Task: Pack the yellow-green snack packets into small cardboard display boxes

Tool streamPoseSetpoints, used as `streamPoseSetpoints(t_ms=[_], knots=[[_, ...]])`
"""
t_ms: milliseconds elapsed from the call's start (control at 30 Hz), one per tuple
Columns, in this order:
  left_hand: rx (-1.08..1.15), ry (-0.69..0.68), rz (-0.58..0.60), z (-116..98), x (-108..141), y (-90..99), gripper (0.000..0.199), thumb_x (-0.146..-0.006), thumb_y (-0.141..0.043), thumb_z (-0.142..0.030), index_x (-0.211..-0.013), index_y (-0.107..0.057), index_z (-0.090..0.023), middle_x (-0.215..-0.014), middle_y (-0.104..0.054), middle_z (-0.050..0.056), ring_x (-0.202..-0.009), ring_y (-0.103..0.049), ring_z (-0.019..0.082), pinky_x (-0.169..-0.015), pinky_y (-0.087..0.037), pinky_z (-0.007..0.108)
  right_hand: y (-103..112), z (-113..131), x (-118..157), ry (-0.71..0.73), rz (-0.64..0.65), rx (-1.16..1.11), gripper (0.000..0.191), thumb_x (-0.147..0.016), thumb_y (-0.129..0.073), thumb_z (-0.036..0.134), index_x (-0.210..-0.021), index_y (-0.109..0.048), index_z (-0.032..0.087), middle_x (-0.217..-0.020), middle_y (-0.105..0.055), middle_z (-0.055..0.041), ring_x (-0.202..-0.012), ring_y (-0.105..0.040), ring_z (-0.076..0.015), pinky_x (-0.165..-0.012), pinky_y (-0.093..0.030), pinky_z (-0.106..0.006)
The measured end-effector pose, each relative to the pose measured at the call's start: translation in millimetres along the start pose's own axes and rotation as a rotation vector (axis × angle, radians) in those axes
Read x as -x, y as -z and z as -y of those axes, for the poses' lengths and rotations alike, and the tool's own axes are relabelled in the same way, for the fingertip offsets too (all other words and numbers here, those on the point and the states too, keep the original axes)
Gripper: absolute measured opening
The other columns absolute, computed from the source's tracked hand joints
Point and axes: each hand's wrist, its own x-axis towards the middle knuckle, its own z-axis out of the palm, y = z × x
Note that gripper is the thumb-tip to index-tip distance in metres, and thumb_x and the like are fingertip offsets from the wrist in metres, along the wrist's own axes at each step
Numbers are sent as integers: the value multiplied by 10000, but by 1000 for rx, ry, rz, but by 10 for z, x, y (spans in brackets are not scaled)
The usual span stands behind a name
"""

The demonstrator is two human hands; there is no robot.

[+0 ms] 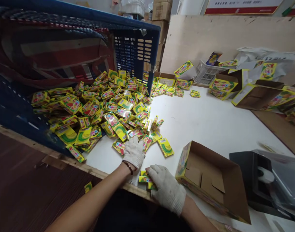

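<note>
My left hand (134, 152), in a white knit glove with a beaded bracelet at the wrist, reaches onto the near edge of a large pile of small yellow boxes (89, 108). Its fingertips touch boxes there; whether they grip one is hidden. My right hand (167, 187), also gloved, is curled at the table's front edge around several small yellow boxes (144, 178) lined up together. Right of it stands an open display carton (210, 177), with bare brown cardboard inside. A single yellow box (166, 147) lies flat between the pile and the carton.
A blue plastic crate (137, 48) lies on its side at the left, the pile spilling from it onto the white table (186, 119). A black device (251, 177) sits at the right. More cartons (258, 95) and a white basket (206, 73) stand behind. One box (88, 187) lies below the table edge.
</note>
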Motion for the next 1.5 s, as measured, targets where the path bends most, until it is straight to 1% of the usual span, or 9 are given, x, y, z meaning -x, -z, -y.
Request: streamPoseSetpoints(t_ms=[300,467,600,767,933,1133,1233,1367,1500], knots=[[107,-310,140,146,110,18,204,-708,-588,-161,-899,-618,-225,-1057,-589,94,-1058,-506,307,-889,-377,454,-9,56,-12,-34,-109,51,568,-669,-639,232,-1236,-593,218,-1396,-436,-151,-1289,-387,-338,-1072,-317,-481],[205,-300,205,147,90,-51,257,-726,-658,-306,-955,-627,-194,-937,-634,78,-892,-567,265,-771,-416,371,104,10,-163,-27,-63,85,578,-625,-681,343,-1173,-616,173,-1491,-322,-197,-1403,-194,-430,-1117,-154,-582],[290,-371,252,208,35,73,134,-806,-604,-326,-752,-638,-209,-798,-623,-1,-770,-567,163,-694,-410,263,159,-17,-249,5,-28,78,564,-606,-681,367,-1131,-603,174,-1252,-532,-157,-1220,-421,-392,-1077,-219,-601],[102,-50,-70,365,-104,270,228,-874,-510,-336,-993,-616,-173,-1055,-590,102,-993,-541,260,-828,-410,363,8,-18,-154,20,-210,-50,544,-654,-592,193,-1195,-547,157,-1135,-572,-124,-1030,-527,-263,-961,-425,-413],[-10,147,-18,424,-195,268,366,-799,-612,-381,-1096,-584,-170,-1082,-592,125,-979,-562,298,-776,-427,388,-35,2,-110,38,-151,-60,647,-658,-589,194,-1299,-506,161,-1165,-567,-118,-1054,-532,-261,-958,-439,-395],[285,-13,-77,322,128,97,105,-795,-598,-313,-818,-628,-215,-946,-600,44,-915,-560,211,-779,-413,320,73,20,-116,39,-105,-46,691,-664,-605,231,-1340,-480,168,-1217,-551,-125,-1109,-515,-276,-995,-412,-418],[636,-68,18,211,380,-103,139,-847,-524,-322,-848,-604,-209,-889,-617,30,-868,-570,192,-774,-433,315,85,23,-39,39,-113,-34,731,-642,-640,258,-1351,-476,188,-1259,-532,-129,-1130,-502,-300,-994,-410,-451],[991,5,31,-31,590,-312,328,-932,-394,-482,-1029,-559,-216,-948,-634,42,-899,-593,197,-818,-461,334,9,62,23,-17,-333,-48,673,-628,-656,227,-1278,-487,200,-1298,-501,-148,-1171,-482,-325,-1019,-399,-489],[811,-75,-77,-215,548,-346,414,-968,-262,-504,-914,-553,-214,-896,-581,54,-879,-571,201,-825,-446,345,-118,129,-77,-143,-524,-69,463,-713,-616,259,-1161,-511,200,-1197,-525,-152,-1137,-507,-322,-1001,-418,-503]])
